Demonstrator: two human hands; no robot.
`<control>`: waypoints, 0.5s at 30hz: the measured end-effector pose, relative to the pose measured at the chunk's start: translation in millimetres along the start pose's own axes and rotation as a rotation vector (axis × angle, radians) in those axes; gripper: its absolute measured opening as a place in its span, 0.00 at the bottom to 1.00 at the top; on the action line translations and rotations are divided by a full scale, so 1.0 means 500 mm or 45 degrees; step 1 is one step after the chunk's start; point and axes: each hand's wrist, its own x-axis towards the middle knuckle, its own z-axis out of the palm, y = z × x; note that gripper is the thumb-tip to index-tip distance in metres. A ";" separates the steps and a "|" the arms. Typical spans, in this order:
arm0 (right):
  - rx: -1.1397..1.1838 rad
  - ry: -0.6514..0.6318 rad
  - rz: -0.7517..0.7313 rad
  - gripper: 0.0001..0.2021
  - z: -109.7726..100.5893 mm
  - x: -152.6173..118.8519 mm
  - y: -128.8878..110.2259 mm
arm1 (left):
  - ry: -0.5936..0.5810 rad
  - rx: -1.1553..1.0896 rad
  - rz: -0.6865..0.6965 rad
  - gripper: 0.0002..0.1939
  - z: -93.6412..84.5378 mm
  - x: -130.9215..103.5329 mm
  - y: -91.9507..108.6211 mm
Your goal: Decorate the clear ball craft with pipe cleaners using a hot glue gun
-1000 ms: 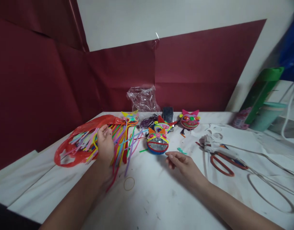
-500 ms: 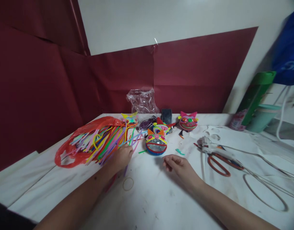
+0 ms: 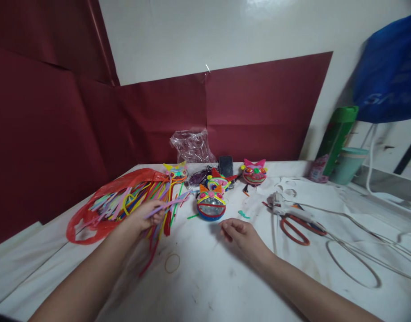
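My left hand is closed round a few purple and pink pipe cleaners, whose ends point right toward a small lion head. More pipe cleaners in many colours spill from a red plastic bag beneath and beside this hand. The lion head has orange horns, pink eyes, yellow brows, a clear front and a blue rim. Just below its right side is my right hand, fingers loosely curled and thumb near the index finger; nothing shows in it. A rubber band lies on the white table between my forearms.
Other lion heads stand behind: yellow-horned, red-horned and pink-horned. A phone leans there. On the right lie a glue gun, orange-handled scissors and looping cable. A green cup stands farther back.
My left hand has lifted and moved left, turning so that purple pipe cleaners now show in its grip. My right hand keeps its pose beside the lion head. The whole view has shifted slightly.
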 end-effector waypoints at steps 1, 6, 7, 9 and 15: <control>-0.002 -0.001 -0.005 0.27 0.000 0.000 0.000 | -0.013 -0.095 0.013 0.12 -0.010 -0.010 0.007; 0.002 -0.019 -0.010 0.27 0.001 0.001 0.006 | 0.009 -0.412 0.076 0.12 -0.034 -0.059 0.026; 0.003 -0.021 -0.010 0.27 0.001 0.001 0.008 | 0.023 -0.449 0.094 0.12 -0.035 -0.068 0.029; -0.006 -0.022 -0.014 0.26 0.000 0.002 0.012 | 0.053 -0.509 0.141 0.10 -0.039 -0.086 0.038; -0.046 -0.013 -0.028 0.26 -0.002 0.002 0.011 | 0.271 -0.603 0.409 0.04 -0.050 -0.104 0.061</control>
